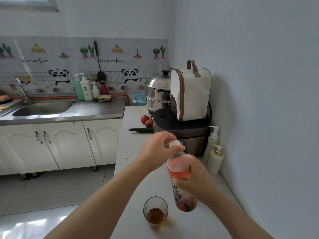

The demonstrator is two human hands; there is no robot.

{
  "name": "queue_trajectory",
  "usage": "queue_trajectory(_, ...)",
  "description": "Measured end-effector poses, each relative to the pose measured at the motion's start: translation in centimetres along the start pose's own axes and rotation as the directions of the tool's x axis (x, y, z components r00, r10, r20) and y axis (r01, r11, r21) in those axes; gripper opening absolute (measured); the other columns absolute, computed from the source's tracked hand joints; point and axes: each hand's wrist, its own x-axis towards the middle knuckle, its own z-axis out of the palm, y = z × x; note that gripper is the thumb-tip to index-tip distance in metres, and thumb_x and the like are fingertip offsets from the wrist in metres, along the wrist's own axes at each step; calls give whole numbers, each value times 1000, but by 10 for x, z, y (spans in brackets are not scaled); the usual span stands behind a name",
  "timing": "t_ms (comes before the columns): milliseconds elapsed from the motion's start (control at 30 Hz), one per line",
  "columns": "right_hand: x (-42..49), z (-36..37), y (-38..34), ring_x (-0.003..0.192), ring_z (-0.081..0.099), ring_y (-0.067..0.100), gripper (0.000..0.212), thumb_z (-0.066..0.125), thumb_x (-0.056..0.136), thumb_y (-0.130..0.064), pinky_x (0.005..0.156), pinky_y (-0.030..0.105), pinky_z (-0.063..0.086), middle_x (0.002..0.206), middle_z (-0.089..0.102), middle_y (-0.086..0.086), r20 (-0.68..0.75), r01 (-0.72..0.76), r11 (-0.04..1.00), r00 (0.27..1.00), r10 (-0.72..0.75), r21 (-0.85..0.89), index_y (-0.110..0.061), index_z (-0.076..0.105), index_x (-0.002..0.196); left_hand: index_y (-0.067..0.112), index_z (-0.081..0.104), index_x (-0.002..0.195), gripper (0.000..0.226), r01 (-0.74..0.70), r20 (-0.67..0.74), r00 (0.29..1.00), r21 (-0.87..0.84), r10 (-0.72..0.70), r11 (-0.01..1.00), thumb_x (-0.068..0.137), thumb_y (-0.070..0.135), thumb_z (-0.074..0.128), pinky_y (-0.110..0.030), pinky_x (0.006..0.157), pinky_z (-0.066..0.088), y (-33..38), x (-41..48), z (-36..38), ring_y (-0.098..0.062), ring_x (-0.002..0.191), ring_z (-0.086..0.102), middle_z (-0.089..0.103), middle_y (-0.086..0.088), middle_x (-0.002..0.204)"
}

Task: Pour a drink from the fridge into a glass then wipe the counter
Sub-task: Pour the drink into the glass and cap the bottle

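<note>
Glass [155,211] beside bottle [181,178] gripped by right hand [195,176]; left hand [155,149] seemingly pinches cap [174,144].

On the counter [134,152] in front of me, the glass [155,211] stands nearest, with the bottle [181,180] just to its right, held between my right hand [195,176] at its body and my left hand [160,149] at the cap [175,144]. Behind them sits a cooker [181,135] with a bag [190,94] on top; a cucumber [141,130] and two tomatoes [146,120] lie to its left, two pump bottles [214,152] to its right. The sink [43,108] lies far left.
</note>
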Motion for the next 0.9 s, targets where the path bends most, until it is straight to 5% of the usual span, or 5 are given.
queue_trajectory(200, -3, -3, 4, 103, 47, 8, 72, 77, 67, -24, 87, 22, 39, 117, 49, -8, 0, 11, 999, 1000, -11, -39, -25, 39, 127, 18, 62, 118, 29, -13, 58, 998, -27, 14, 1000, 89, 17, 61, -17, 81, 41, 1, 1, 1, -6, 96, 51, 63, -1, 120)
queue_trajectory(400, -3, -4, 11, 100, 49, 8, 67, 75, 66, -23, 86, 24, 43, 113, 50, -8, 10, 5, 1000, 1000, -5, -21, -26, 41, 124, 22, 54, 128, 39, 11, 82, 997, -45, -7, 999, 89, 26, 60, -19, 85, 40, 3, -4, 9, -10, 107, 52, 58, 1, 128)
queue_trajectory(667, -12, -11, 18, 97, 50, 8, 60, 75, 64, -22, 86, 27, 47, 107, 50, -10, 5, -1, 1000, 1000, 1, 26, -29, 43, 115, 21, 62, 118, 29, -36, 116, 992, -120, 50, 992, 89, 19, 61, -10, 75, 42, 3, -1, 20, -4, 95, 51, 61, 6, 111)
queue_trajectory(800, -23, -15, 26, 99, 51, 11, 61, 74, 66, -21, 90, 33, 48, 109, 50, -8, -33, -100, 993, 994, 102, 57, -32, 40, 116, 29, 50, 130, 44, -65, 243, 965, -119, 92, 991, 88, 27, 62, -30, 96, 48, -2, 3, 28, -7, 107, 51, 54, 6, 124)
queue_trajectory(900, -37, -22, 33, 93, 54, 9, 53, 73, 68, -23, 79, 27, 48, 103, 55, -6, -172, -174, 982, 968, 184, 74, -30, 43, 111, 27, 49, 131, 45, -139, 217, 965, -69, 151, 988, 88, 33, 60, -29, 98, 47, -4, 12, 35, -5, 106, 51, 52, 6, 127)
